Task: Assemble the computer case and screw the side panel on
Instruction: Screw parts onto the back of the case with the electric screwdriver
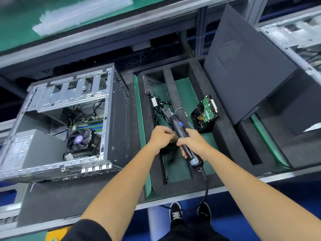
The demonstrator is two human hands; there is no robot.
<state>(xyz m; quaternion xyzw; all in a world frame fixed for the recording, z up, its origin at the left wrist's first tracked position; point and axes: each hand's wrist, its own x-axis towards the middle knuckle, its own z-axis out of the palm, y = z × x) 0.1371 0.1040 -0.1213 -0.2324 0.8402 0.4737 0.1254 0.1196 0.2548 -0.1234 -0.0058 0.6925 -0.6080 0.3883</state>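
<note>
Both bare forearms extend forward and converge. The right hand (192, 142) has its fingers wrapped round the barrel of an electric screwdriver (184, 138), tip pointing away. The left hand (160, 137), fingers curled, sits just beside it; whether it holds anything cannot be told.

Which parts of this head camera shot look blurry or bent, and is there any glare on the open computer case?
Head view: the left hand is motion-blurred, while the right hand and the electric screwdriver are fairly sharp. The clear plastic pieces at top left are smeared. The wide-angle lens curves the conveyor rails. Lighting is even, with only mild shine on the open computer case metal frame.
</note>
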